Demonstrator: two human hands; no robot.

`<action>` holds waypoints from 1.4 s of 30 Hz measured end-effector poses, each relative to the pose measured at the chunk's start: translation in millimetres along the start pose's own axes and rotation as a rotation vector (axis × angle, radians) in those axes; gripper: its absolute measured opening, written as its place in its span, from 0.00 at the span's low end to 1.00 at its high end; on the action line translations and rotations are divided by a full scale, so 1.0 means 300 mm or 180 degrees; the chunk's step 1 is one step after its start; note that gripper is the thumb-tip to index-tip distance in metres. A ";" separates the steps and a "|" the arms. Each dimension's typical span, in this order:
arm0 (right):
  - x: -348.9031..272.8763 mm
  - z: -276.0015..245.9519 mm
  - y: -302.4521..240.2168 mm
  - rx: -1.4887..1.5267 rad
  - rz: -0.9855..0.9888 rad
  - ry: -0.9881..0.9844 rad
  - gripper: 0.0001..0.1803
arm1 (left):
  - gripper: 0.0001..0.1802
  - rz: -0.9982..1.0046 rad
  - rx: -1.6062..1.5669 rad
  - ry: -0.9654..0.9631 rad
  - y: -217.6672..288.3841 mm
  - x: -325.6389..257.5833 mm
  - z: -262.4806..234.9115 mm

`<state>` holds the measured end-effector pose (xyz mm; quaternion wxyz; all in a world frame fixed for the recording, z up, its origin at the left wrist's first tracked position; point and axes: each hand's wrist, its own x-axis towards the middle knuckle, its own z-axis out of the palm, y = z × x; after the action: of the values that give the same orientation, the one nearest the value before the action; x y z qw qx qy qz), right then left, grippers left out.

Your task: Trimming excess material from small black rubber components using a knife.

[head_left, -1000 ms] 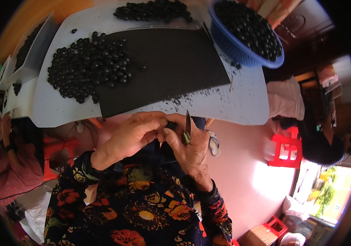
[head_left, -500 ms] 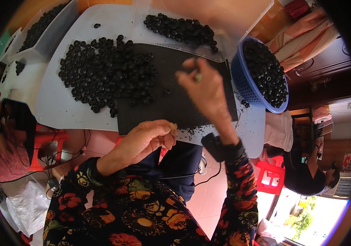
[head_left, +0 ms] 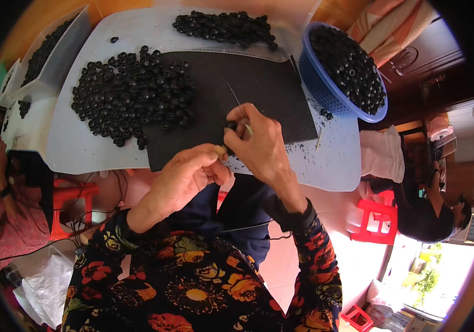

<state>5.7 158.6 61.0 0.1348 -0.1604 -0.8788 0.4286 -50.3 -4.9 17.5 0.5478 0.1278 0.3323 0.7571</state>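
Note:
My right hand (head_left: 259,144) hovers over the near edge of a black mat (head_left: 248,94), pinching a small black round piece (head_left: 230,126) together with a thin metal needle-like tool (head_left: 236,99) that sticks up past the fingers. My left hand (head_left: 190,174) sits just below and left of it, fingertips curled on something small and pale; I cannot tell what it is. A large pile of black round pieces (head_left: 132,94) lies on the white table (head_left: 82,149) and the mat's left part.
A blue basket (head_left: 325,88) full of the black pieces stands at the right. A second pile (head_left: 223,27) lies at the far edge, and a white tray (head_left: 43,61) with more at the left. Other people sit at the left and right, near red stools (head_left: 378,221).
My right hand has drawn back from the far side of the mat to its near edge, close to my left hand. The left hand stayed about where it was.

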 end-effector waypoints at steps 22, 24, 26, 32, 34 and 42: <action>-0.353 0.078 0.071 0.2908 0.0560 0.0814 0.11 | 0.15 -0.0228 0.0699 -0.0225 -0.035 0.022 0.100; -0.354 0.068 0.064 0.2859 0.0704 0.0800 0.11 | 0.15 -0.0262 0.0742 -0.0162 -0.037 0.020 0.100; -0.355 0.067 0.071 0.2949 0.0682 0.0828 0.10 | 0.14 -0.0319 0.0871 -0.0018 -0.046 0.023 0.098; -0.356 0.058 0.092 0.3535 0.1094 0.0630 0.07 | 0.12 -0.0144 0.1209 -0.0227 -0.053 0.021 0.076; -0.350 0.063 0.108 0.2072 0.0912 0.0799 0.06 | 0.12 -0.0067 0.1159 -0.0148 -0.062 0.017 0.076; -0.392 0.076 0.127 0.0819 0.0026 0.0885 0.03 | 0.13 -0.0203 0.1015 -0.0042 -0.057 0.019 0.076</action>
<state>110.7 117.8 5.3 0.2726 -0.2031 -0.7890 0.5117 -26.9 11.8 22.6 0.5465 0.2075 0.4485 0.6761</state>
